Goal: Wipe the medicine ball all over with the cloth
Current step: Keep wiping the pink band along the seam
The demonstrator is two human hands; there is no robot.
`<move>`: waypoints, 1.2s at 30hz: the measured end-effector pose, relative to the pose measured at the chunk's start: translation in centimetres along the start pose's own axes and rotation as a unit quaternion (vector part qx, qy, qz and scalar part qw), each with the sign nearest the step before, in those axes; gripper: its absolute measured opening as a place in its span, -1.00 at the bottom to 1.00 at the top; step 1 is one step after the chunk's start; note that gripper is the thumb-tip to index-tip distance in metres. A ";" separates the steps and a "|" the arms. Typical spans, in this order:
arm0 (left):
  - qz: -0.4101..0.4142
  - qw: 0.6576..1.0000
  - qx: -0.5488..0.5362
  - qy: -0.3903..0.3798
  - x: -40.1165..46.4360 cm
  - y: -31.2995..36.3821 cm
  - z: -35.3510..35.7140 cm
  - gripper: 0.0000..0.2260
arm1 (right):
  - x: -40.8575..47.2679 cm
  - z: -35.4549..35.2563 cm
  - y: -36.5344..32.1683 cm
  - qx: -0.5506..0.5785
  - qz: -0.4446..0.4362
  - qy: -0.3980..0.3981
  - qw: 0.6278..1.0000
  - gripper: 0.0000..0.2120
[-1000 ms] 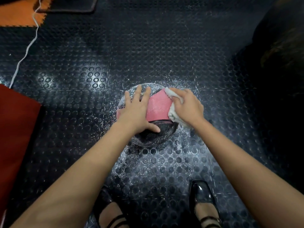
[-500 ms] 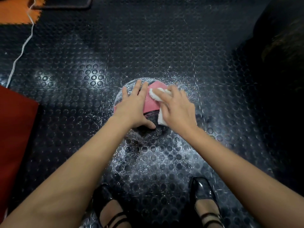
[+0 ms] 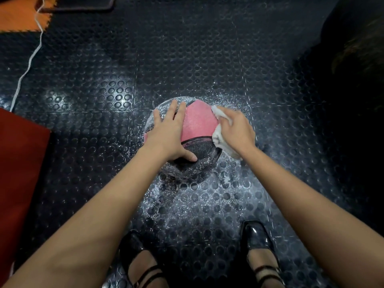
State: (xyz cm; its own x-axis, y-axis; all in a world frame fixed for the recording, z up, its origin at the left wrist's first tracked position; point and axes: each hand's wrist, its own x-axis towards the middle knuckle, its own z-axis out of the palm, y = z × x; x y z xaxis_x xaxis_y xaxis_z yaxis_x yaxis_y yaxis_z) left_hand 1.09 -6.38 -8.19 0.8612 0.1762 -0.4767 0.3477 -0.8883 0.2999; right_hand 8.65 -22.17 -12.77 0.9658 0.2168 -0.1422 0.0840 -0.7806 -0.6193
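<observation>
At centre frame, the ball (image 3: 193,129) is steadied on the floor (image 3: 187,59) by the flat, open left hand (image 3: 168,134) while the cloth (image 3: 220,132), gripped by the right hand (image 3: 236,129), is pressed to its right side.

**What the view hides or cuts off**

The left hand (image 3: 166,132) lies spread over the medicine ball (image 3: 197,123), covering much of its left side; the underside of the ball, against the floor (image 3: 187,48), cannot be seen. The right hand (image 3: 234,129) covers most of the cloth (image 3: 220,140), so only its white edges show and its full shape cannot be told. Whether those fingers curl round the cloth or press flat is unclear. Both shoes (image 3: 257,240) run off the bottom edge. The red mat (image 3: 18,173) is cut by the left edge, the orange mat (image 3: 16,15) by the top-left corner. The white cord (image 3: 29,65) leaves at the top. The dark mass (image 3: 353,80) at the right edge is too dim to identify.
</observation>
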 end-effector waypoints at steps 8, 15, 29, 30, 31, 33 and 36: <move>0.006 1.000 -0.002 -0.002 0.9 -0.5 -0.4 0.30 | -3.3 0.5 -1.2 -0.057 -0.129 0.034 0.989 -0.66; -0.005 1.000 -0.012 -0.004 1.2 0.0 -1.0 0.29 | -2.3 0.3 -1.5 -0.015 -0.037 0.044 0.998 -0.66; -0.002 1.000 -0.012 0.000 1.9 -0.9 -1.1 0.32 | -4.1 1.6 -0.6 -0.018 -0.101 0.065 0.993 -0.63; -0.003 1.000 -0.013 -0.001 1.8 -1.0 -1.1 0.31 | -3.8 1.6 -0.1 0.003 -0.066 0.064 0.996 -0.63; -0.004 1.000 -0.015 0.000 1.6 -1.0 -1.1 0.31 | -3.4 1.7 0.5 0.031 -0.016 0.059 0.998 -0.64; -0.006 1.000 -0.018 0.002 1.3 -0.5 -1.1 0.29 | -2.5 1.7 1.2 0.062 0.067 0.046 0.995 -0.65; -0.011 1.000 -0.016 0.000 1.6 0.0 -1.2 0.29 | -2.9 1.5 0.3 0.051 0.058 0.062 0.995 -0.64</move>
State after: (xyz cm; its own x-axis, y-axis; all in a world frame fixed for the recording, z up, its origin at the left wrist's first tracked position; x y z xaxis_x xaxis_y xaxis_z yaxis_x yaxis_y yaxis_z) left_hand 2.93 -5.60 -7.97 0.8530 0.1963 -0.4836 0.3793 -0.8696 0.3160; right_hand 5.55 -22.12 -13.69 0.9909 0.0495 -0.1248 -0.0491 -0.7312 -0.6804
